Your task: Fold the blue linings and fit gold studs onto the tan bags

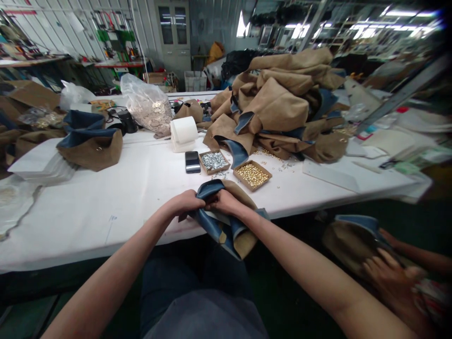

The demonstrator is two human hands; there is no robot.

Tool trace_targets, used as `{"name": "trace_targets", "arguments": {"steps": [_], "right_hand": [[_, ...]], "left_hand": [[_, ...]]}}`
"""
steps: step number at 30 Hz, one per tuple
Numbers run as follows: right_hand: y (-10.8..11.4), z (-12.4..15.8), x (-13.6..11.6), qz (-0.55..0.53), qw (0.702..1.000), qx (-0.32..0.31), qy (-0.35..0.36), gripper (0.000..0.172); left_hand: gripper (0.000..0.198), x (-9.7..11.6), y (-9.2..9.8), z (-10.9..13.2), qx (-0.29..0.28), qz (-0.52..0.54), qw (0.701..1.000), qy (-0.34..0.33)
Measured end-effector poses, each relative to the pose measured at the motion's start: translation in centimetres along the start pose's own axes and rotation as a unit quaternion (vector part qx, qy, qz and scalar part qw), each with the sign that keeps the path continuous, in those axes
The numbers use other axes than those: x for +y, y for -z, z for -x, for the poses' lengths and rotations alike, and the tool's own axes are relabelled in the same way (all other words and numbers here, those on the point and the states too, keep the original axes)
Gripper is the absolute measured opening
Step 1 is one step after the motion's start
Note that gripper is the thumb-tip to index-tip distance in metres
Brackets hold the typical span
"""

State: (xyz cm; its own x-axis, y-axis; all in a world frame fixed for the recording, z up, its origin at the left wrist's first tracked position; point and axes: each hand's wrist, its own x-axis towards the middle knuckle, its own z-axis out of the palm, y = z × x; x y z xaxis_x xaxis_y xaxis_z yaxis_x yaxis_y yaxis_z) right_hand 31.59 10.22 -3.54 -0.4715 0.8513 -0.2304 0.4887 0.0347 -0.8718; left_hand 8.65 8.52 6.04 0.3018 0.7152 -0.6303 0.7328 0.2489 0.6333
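Observation:
A brown bag piece with a blue lining [211, 229] hangs over the table's front edge between my hands. My left hand [190, 201] is closed on its left rim. Inside the folds, my right hand [223, 202] has its fingers closed around the blue edge, and the fingertips are partly hidden. Just beyond lie a cardboard tray of gold metal fittings [252, 175] and a cardboard tray of silver metal fittings [213, 161]. A dark phone [192, 162] rests left of the silver ones.
A heap of brown and blue bag pieces [278, 103] covers the back right of the white table [134, 197]. At left sit another bag piece [90, 148] and stacked white sheets [44, 162]. A clear plastic sack [150, 106] stands behind. At right a co-worker's hand [391, 275] holds a similar piece.

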Motion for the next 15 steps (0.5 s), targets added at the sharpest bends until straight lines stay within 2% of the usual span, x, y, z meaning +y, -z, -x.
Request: {"name": "trace_targets", "arguments": {"steps": [8, 15], "right_hand": [[0.4, 0.3, 0.0, -0.006, 1.000, -0.010, 0.012, 0.026], [0.1, 0.0, 0.3, -0.024, 1.000, -0.007, 0.019, 0.031]], "left_hand": [[0.020, 0.1, 0.0, 0.0, -0.009, 0.038, 0.999, -0.028], [0.028, -1.3, -0.6, 0.0, 0.005, 0.075, 0.996, -0.040]]}}
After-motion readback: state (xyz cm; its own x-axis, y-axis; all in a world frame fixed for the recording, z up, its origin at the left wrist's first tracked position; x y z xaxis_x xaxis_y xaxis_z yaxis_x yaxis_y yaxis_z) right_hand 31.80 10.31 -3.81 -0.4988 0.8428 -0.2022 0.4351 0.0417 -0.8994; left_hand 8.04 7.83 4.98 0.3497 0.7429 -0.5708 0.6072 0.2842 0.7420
